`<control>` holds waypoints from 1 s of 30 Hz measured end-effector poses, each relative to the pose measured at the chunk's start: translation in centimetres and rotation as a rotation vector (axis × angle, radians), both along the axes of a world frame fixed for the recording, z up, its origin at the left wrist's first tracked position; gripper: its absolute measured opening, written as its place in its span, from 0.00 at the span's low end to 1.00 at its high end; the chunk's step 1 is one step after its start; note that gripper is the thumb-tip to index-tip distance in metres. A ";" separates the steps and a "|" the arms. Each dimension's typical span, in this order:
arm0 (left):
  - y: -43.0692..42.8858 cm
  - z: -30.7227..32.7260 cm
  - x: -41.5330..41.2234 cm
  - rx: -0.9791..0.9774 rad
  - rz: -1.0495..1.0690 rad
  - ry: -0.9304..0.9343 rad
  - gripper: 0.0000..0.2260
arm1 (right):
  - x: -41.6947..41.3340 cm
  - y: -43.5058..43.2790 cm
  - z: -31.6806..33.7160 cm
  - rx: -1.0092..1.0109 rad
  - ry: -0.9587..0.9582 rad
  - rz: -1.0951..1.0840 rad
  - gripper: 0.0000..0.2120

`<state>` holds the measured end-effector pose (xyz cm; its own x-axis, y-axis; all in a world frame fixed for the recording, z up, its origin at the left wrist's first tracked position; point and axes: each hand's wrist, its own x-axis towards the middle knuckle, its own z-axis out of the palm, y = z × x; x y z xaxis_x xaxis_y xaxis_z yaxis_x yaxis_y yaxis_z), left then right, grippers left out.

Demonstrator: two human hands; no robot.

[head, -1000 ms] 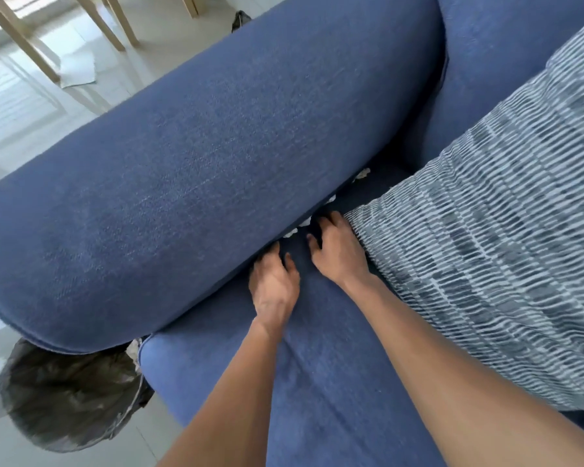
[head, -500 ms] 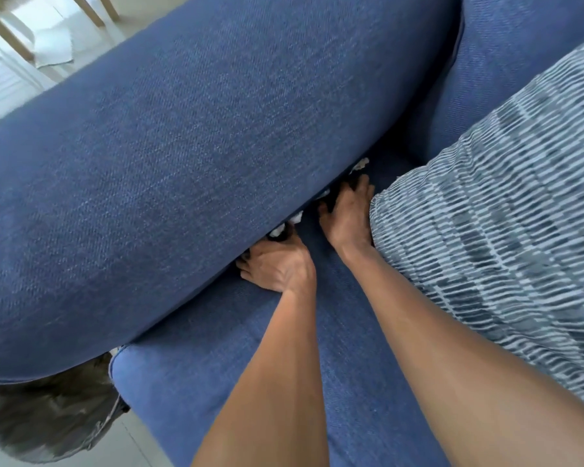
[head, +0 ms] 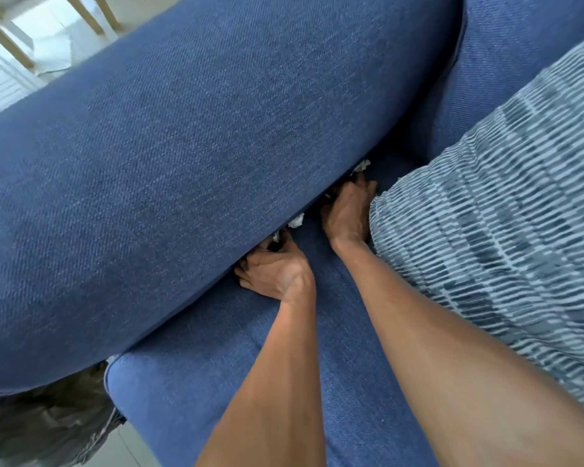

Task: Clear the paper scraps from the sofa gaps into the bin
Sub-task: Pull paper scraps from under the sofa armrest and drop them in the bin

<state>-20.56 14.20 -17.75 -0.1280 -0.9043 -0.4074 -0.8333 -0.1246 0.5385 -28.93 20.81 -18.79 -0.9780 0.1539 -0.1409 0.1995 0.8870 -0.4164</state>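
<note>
Both hands work the gap under the armrest (head: pixel 182 180) to reach paper scraps (head: pixel 295 220) wedged at twelve o'clock: left hand (head: pixel 277 271) curled, fingertips hidden, right hand (head: pixel 348 210) fingers together, grip unclear, with the bin (head: pixel 48 429) waiting at seven o'clock.
</note>
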 end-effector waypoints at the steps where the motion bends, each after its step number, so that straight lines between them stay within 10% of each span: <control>1: 0.0 0.1 0.1 0.007 -0.002 0.024 0.16 | 0.1 0.0 0.1 -0.032 0.004 -0.007 0.11; 16: -3.3 5.2 7.7 0.060 -0.399 0.285 0.08 | 6.7 -2.2 4.1 -0.200 0.115 0.062 0.07; 30: -12.1 9.0 21.3 0.042 -0.778 0.187 0.08 | 20.0 -4.2 9.6 0.026 -0.069 0.117 0.27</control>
